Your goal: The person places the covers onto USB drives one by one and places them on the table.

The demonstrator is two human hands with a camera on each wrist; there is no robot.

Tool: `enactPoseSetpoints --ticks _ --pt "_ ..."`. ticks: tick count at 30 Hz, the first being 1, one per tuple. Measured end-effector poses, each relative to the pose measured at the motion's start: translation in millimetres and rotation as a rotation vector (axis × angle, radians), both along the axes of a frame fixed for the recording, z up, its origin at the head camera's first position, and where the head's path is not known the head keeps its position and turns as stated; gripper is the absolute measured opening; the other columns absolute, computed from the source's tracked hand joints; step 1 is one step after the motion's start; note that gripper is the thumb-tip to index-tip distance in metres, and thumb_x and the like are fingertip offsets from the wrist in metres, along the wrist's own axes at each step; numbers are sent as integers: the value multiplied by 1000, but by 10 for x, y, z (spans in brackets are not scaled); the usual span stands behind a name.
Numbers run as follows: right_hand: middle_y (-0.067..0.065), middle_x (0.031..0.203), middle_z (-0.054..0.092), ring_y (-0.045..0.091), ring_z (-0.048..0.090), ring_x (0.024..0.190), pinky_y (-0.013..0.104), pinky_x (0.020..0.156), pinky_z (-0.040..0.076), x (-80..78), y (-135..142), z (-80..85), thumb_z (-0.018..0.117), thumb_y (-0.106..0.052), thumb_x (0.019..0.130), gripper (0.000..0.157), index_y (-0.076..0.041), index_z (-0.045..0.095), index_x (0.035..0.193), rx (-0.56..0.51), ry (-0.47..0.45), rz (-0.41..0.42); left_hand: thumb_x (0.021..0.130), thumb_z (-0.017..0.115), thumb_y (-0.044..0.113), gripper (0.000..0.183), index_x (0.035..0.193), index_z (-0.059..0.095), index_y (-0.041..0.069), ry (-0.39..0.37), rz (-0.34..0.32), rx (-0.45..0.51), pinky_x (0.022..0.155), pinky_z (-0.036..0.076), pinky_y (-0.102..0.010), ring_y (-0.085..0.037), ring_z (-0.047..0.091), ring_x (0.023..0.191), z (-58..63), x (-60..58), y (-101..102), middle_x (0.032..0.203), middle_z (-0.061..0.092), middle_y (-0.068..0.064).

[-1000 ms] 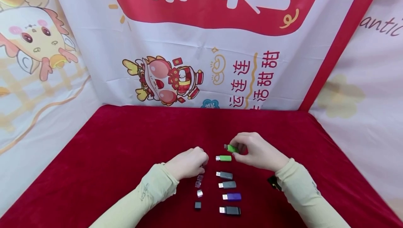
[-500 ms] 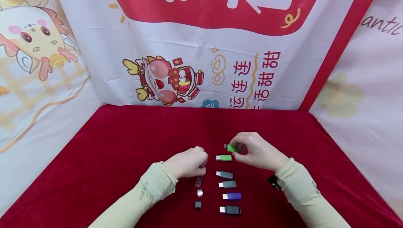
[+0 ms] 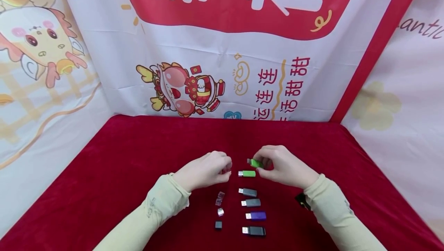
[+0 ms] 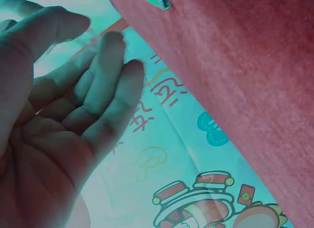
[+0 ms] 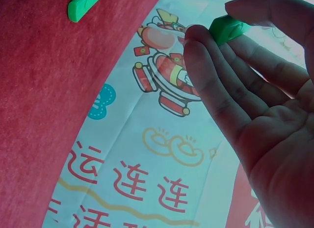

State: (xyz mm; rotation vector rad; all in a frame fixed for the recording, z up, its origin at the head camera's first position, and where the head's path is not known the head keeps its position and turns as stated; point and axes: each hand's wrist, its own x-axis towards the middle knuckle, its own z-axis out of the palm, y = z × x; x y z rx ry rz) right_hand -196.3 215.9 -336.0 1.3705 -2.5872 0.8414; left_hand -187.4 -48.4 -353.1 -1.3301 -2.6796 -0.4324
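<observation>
My right hand [image 3: 282, 166] pinches a green USB stick [image 3: 256, 163] between thumb and fingers, its plug end pointing left. In the right wrist view the green body of this stick [image 5: 228, 29] shows at the fingertips. My left hand [image 3: 204, 170] is raised to the left, fingertips pinching a small clear cap, mostly hidden, that glints at the tips. A second green stick [image 3: 247, 174] lies between the hands. Below it are two grey sticks [image 3: 248, 192], a purple stick [image 3: 256, 216] and a black stick [image 3: 254, 231].
Left of the sticks, clear caps [image 3: 219, 201], a silvery clear cap [image 3: 221, 212] and a black cap [image 3: 218, 224] form a column. All lie on a red cloth [image 3: 138, 158]. Printed white curtains [image 3: 194, 42] stand behind and at both sides.
My left hand has lifted away from the clear caps and moved up towards the held green stick. The right hand keeps its place and grip.
</observation>
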Motion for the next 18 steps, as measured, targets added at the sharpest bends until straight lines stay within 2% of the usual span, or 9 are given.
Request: enactPoseSetpoints --ticks 9,18 --pt "-8 88 62 11 61 71 29 65 55 47 -21 19 82 -8 79 21 -13 70 96 8 23 -3 86 73 13 9 90 64 11 127 -55 105 67 45 -15 -8 51 72 82 51 5 85 56 0" --pt "-8 87 62 2 57 71 21 64 52 82 -42 56 83 -10 77 22 -13 70 94 6 62 1 89 71 13 9 97 66 10 248 -94 189 69 44 -12 -6 53 76 152 90 0 90 57 0"
